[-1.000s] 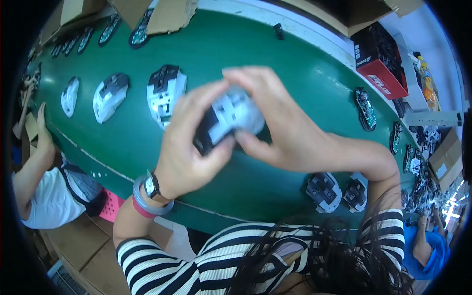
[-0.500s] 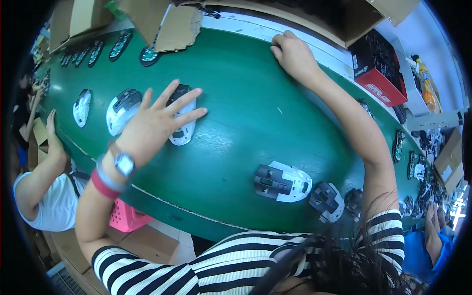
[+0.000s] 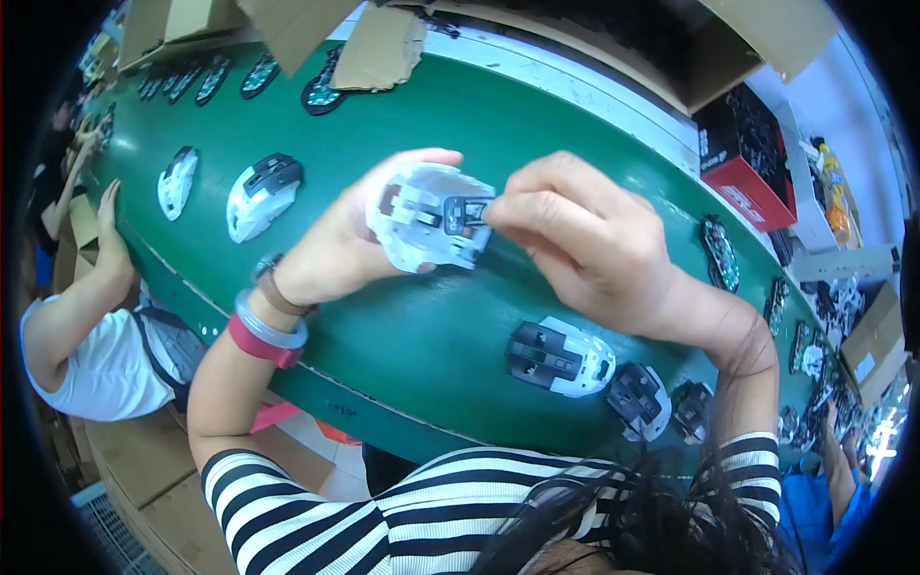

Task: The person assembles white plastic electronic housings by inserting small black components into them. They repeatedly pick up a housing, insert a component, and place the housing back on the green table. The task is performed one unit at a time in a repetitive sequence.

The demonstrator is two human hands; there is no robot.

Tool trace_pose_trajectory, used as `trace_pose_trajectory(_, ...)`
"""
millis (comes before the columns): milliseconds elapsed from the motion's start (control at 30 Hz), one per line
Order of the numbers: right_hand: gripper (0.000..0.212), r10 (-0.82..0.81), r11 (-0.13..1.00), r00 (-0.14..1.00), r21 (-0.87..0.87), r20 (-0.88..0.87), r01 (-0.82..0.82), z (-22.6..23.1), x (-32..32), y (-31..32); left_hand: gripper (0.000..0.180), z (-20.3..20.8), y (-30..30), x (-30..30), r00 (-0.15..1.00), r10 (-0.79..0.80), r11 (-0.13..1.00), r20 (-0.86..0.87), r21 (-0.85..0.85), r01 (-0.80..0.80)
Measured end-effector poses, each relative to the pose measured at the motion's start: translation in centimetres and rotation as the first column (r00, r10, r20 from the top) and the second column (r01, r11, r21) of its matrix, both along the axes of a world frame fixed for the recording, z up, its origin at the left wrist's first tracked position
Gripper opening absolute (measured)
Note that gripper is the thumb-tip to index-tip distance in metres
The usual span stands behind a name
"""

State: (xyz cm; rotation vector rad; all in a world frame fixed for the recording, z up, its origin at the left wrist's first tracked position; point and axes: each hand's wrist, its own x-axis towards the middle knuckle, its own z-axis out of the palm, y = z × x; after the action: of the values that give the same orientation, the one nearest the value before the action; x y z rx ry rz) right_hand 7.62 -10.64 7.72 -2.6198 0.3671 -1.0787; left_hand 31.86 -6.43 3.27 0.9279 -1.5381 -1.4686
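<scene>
Above the green table, my left hand (image 3: 340, 235) grips a white mouse shell (image 3: 402, 247) by one end, its hollow inner side facing up. A small dark part (image 3: 454, 216) sits in the shell, toward my right hand. My right hand (image 3: 599, 244) is closed in a pinch at that edge of the shell; what lies between its fingertips is too small to make out. To the left stand a black-and-white mouse shell (image 3: 264, 196) and a white shell piece (image 3: 177, 184). Nearer me, on the right, lies another black-and-white mouse shell (image 3: 561, 356).
Dark shell pieces (image 3: 639, 401) lie near my right forearm. Mouse bases with green circuit boards (image 3: 324, 91) line the far left, and another (image 3: 719, 251) lies at right. Cardboard flaps (image 3: 380, 48) overhang the far edge beside a red-and-black box (image 3: 752, 182). A co-worker's arm (image 3: 110, 240) rests at left.
My left hand has lifted a mouse shell off the table and holds it inner side up. From the far edge, my right hand has come in to the shell and closed in a pinch.
</scene>
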Motion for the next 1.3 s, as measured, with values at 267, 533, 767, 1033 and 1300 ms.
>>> trace_pose_trajectory(267, 0.034, -0.092, 0.991, 0.992, 0.101, 0.081, 0.084, -3.2, 2.1, 1.6, 0.086, -1.3, 2.0, -3.2, 0.98, 0.08, 0.991, -0.184, -0.088, -0.098)
trace_pose_trajectory(533, 0.038, -0.157, 0.984, 0.987, -0.087, -0.019, 0.155, -3.1, 2.4, 1.5, 0.094, -1.1, 3.1, -3.6, 0.896, 0.083, 0.996, -0.436, 0.059, -0.064)
trace_pose_trajectory(767, 0.05, -0.051, 0.998, 0.995, 0.039, -0.089, 0.055, -3.4, 2.0, 1.8, 0.082, -1.3, 3.5, -3.6, 0.895, 0.117, 0.993, -0.43, 0.079, -0.092)
trace_pose_trajectory(1033, 0.05, -0.089, 0.933, 0.995, 0.344, -0.053, 0.102, -1.5, 1.2, 1.0, 0.064, -0.9, 3.6, -4.0, 0.792, 0.24, 0.961, -0.561, 0.253, -0.112)
trace_pose_trajectory(1300, 0.043, -0.07, 0.976, 0.981, 0.19, -0.181, 0.105, -1.7, 2.3, 0.7, 0.051, -1.8, 4.4, -4.3, 0.811, 0.454, 0.889, -0.368, 0.249, -0.384)
